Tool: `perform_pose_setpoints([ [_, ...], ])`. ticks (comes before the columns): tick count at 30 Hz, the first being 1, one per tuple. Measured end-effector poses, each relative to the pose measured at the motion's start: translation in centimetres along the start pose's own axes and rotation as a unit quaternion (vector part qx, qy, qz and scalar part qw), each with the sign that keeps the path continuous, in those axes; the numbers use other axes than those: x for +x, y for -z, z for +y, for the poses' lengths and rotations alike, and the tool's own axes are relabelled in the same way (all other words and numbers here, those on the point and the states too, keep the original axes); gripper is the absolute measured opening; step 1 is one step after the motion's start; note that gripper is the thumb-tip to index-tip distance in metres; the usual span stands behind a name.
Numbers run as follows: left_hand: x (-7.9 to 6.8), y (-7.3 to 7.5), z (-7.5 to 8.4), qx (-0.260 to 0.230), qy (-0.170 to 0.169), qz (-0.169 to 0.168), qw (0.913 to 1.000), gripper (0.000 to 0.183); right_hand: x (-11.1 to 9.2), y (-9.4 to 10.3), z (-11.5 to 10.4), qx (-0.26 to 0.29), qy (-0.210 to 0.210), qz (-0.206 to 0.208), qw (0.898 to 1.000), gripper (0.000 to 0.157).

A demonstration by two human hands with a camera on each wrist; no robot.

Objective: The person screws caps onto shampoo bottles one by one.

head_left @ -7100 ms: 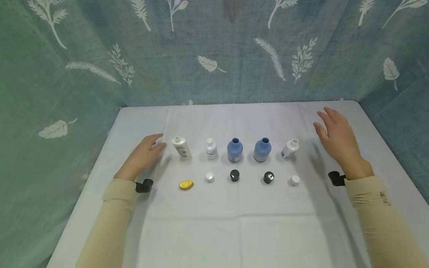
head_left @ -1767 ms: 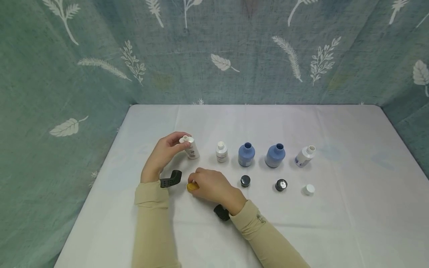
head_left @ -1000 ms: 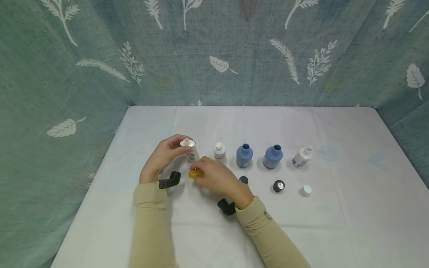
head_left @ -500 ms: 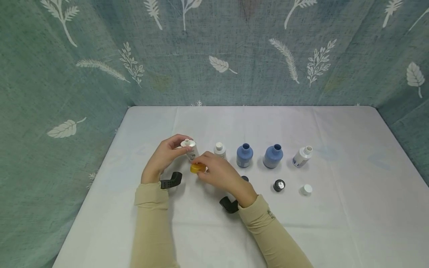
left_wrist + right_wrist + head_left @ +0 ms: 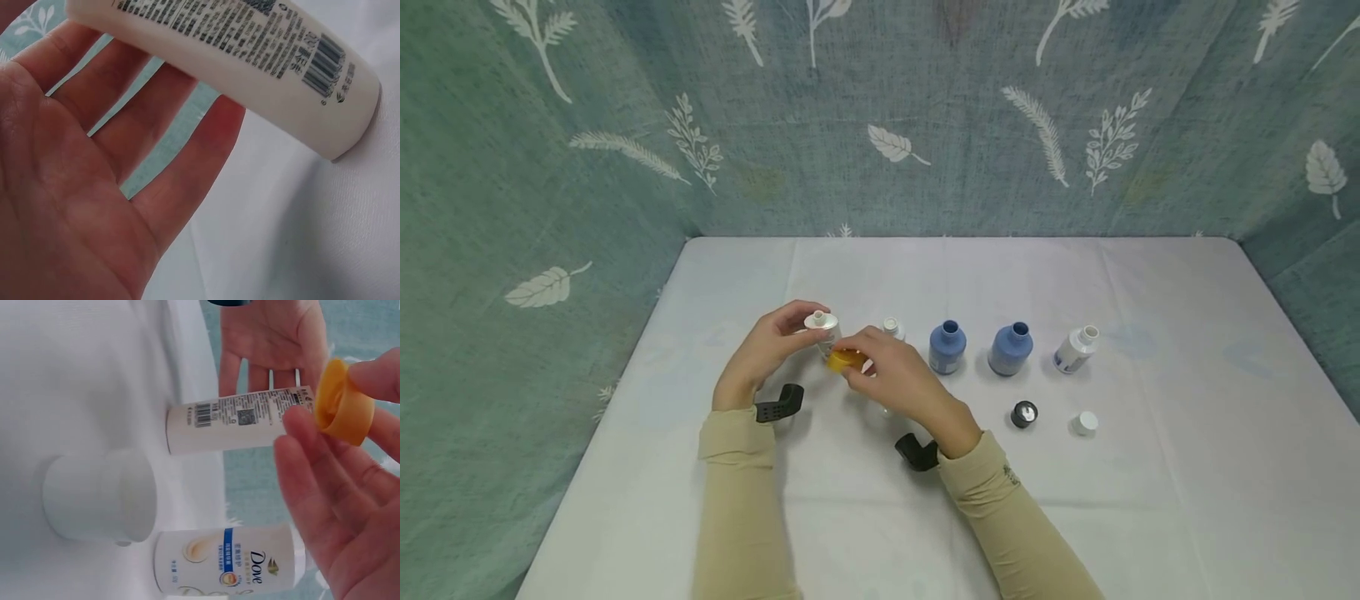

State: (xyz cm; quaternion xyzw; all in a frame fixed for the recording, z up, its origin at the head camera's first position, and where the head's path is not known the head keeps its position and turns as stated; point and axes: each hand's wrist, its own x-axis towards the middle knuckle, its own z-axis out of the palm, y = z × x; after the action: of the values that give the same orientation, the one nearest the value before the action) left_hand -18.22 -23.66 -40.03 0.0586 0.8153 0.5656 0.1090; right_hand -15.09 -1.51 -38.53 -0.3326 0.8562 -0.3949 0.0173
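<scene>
My left hand (image 5: 767, 346) grips a white plastic bottle (image 5: 820, 322) near its shoulder, thumb in front and fingers behind. Its narrow neck is uncapped, and in the left wrist view its printed back (image 5: 250, 50) shows, the base down at the cloth. Close by, my right hand (image 5: 906, 379) pinches a yellow cap (image 5: 353, 415) between thumb and fingers, its hollow side visible in the right wrist view. The cap is in front of the bottle, below neck height in the head view. A white Dove bottle (image 5: 212, 562) stands just beyond the right hand, partly covered in the head view.
Two blue bottles (image 5: 947, 350) and another white bottle (image 5: 1075, 352) stand uncapped to the right. Nearer lie a black cap (image 5: 1024, 414) and a white cap (image 5: 1085, 424). Another white cap (image 5: 100, 497) sits under my right hand. A patterned curtain (image 5: 880, 117) hangs behind.
Both hands came in from the sides; the left took the white bottle, the right picked up the yellow cap. Over the last second, the right hand raised the cap toward the bottle and tilted it.
</scene>
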Motion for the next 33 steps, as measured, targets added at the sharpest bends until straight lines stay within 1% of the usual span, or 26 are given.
perform_pose_setpoints([
  [5, 0.0, 0.3, -0.2, -0.015, -0.014, -0.004, 0.9998, 0.042, 0.4, 0.2, 0.0, 0.024, 0.025, 0.037, 0.999, 0.030],
  [10, 0.1, 0.3, -0.3, -0.019, -0.016, -0.009, 0.9997, 0.041, 0.8, 0.5, -0.1, 0.036, 0.038, 0.071, 0.996, 0.030],
  [14, 0.1, 0.2, -0.4, -0.025, -0.013, -0.010, 0.9996, 0.040, 1.3, 0.8, -0.1, 0.032, 0.046, 0.088, 0.995, 0.032],
  [15, 0.0, 0.2, -0.2, -0.028, -0.013, -0.010, 0.9995, 0.040, 1.4, 0.9, -0.1, 0.030, 0.048, 0.092, 0.994, 0.032],
  [18, 0.0, 0.1, -0.2, -0.032, -0.017, -0.009, 0.9993, 0.040, 1.7, 1.2, -0.1, 0.037, 0.055, 0.105, 0.992, 0.031],
  [21, -0.1, 0.0, -0.4, -0.025, -0.014, -0.005, 0.9996, 0.039, 2.1, 1.2, -0.1, 0.044, 0.064, 0.116, 0.990, 0.031],
  [22, 0.1, 0.0, -0.7, -0.025, -0.014, -0.005, 0.9996, 0.039, 2.2, 1.2, -0.1, 0.047, 0.066, 0.119, 0.990, 0.031],
  [28, 0.0, -0.1, -0.8, -0.027, -0.021, -0.013, 0.9993, 0.038, 2.5, 0.8, -0.5, 0.059, 0.073, 0.139, 0.986, 0.032],
  [33, 0.0, 0.1, -0.7, -0.017, -0.015, -0.003, 0.9997, 0.038, 3.1, 0.3, -0.6, 0.040, 0.093, 0.160, 0.982, 0.031],
])
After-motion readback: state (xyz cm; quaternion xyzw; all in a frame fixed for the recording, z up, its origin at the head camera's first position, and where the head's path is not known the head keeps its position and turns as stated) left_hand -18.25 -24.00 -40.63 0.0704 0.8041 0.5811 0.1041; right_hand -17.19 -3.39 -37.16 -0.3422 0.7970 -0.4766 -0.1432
